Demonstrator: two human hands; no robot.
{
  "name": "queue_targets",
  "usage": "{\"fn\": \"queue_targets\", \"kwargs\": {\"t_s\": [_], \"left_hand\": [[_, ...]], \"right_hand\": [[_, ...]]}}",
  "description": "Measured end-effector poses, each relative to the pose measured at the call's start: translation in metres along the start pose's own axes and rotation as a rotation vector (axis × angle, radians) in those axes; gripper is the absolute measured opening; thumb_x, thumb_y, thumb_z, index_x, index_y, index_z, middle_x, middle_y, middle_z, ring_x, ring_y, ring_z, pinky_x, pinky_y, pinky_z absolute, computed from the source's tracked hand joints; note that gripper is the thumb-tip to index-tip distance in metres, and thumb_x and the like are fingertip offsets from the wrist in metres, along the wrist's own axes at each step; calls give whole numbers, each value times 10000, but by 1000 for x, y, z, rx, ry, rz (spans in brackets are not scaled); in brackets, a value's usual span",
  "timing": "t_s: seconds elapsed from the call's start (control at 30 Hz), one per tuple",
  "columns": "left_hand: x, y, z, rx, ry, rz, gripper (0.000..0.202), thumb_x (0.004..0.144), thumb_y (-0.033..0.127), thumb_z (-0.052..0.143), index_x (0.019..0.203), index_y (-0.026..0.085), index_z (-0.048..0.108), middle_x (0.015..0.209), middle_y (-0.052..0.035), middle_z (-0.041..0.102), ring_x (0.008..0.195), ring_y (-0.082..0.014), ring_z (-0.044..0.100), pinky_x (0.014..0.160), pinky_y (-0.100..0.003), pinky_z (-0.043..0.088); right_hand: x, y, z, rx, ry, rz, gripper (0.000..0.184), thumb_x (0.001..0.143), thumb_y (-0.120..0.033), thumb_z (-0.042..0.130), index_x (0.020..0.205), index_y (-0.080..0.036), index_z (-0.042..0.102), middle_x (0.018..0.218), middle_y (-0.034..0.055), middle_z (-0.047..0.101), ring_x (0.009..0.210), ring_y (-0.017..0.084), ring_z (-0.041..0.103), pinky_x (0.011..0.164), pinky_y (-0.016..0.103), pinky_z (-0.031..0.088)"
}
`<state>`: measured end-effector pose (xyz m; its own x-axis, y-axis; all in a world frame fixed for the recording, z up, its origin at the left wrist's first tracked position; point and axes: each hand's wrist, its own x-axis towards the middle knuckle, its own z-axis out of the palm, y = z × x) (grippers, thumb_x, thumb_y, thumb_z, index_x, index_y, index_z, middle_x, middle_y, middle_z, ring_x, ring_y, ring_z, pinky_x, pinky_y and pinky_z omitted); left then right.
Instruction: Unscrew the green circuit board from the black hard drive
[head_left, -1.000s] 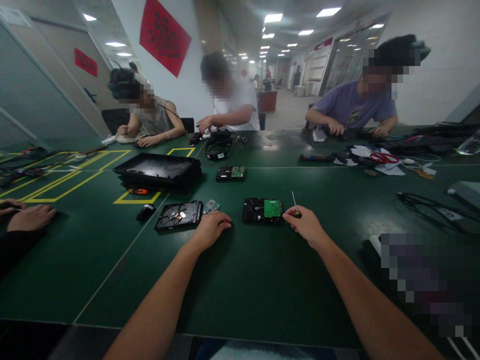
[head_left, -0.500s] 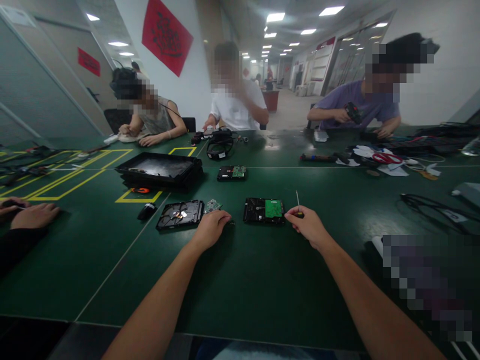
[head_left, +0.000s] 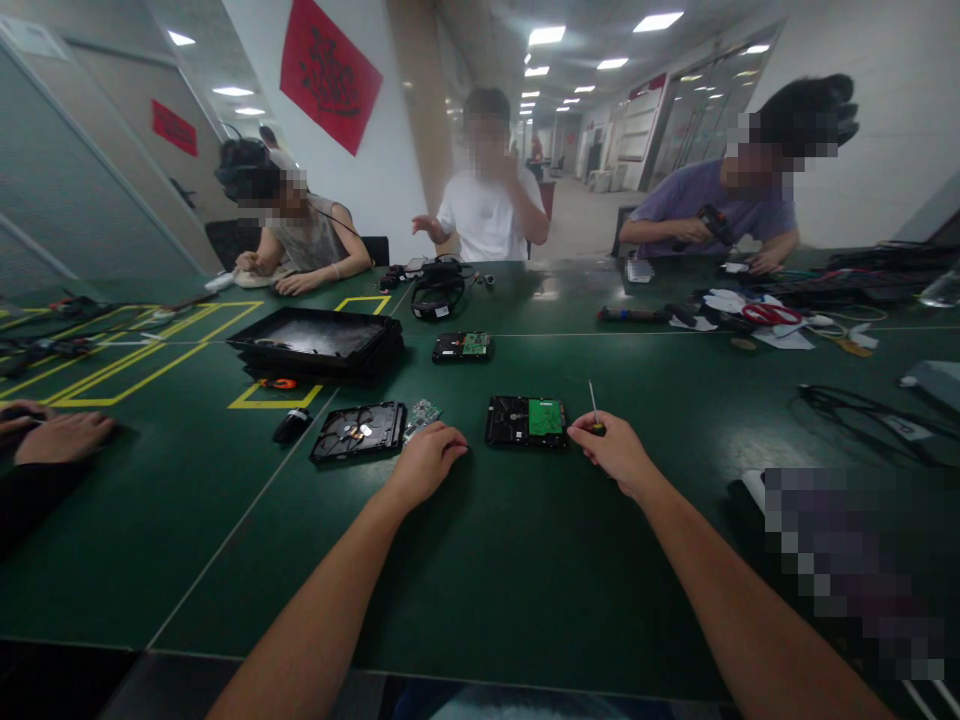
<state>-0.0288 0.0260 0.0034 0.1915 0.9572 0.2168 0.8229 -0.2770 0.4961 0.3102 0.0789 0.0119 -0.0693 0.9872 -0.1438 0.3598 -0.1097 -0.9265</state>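
Note:
A hard drive (head_left: 507,422) with a green circuit board lies on the table between my hands. At its right edge, my right hand (head_left: 616,448) is closed around a screwdriver (head_left: 592,398), its thin shaft pointing up and away from me. My left hand (head_left: 429,462) rests low over the table with its fingers pinched together. Whatever is under those fingertips is too small and dark to make out. Just beyond this hand lies a loose circuit board (head_left: 424,414), partly hidden by it. A second hard drive (head_left: 360,432) sits to its left.
Further back is another hard drive (head_left: 463,347). Black trays (head_left: 315,340) are stacked at the left, near a black mouse-like object (head_left: 292,425). Cables (head_left: 862,410) lie at the right. A co-worker's hands (head_left: 64,435) are at the left edge; several people sit around the table.
My left fingertips have shifted slightly right, over small dark bits that showed beside them before. My right hand stays about the same with the screwdriver. Across the table, a person's hand has lifted.

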Motion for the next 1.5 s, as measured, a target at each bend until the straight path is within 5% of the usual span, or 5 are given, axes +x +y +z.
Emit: {"fn": "queue_targets", "kwargs": {"t_s": [0.43,0.87,1.5], "left_hand": [[4,-4,4,-45,31,-11,119,936,206,659,861,226,749,945,-48,718,895,-229,683,839,-355,506],[5,-11,5,-81,56,-109,90,977,211,586,939,222,667,910,-28,724,875,-219,673,818,-328,487],[-1,-12,-6,-58,-21,24,162,994,254,580,1026,233,738,996,-51,708,923,-221,670,854,-357,515]], "right_hand": [[-1,-2,0,-27,-4,-10,152,864,-321,718,955,-203,691,770,18,661,623,135,580,547,264,451],[-3,-7,0,-30,3,3,168,862,-330,727,949,-193,681,722,14,638,607,135,561,533,258,438],[-3,-5,-2,-18,-15,8,167,872,-326,716,974,-198,684,785,22,658,636,134,574,549,263,452]]}}
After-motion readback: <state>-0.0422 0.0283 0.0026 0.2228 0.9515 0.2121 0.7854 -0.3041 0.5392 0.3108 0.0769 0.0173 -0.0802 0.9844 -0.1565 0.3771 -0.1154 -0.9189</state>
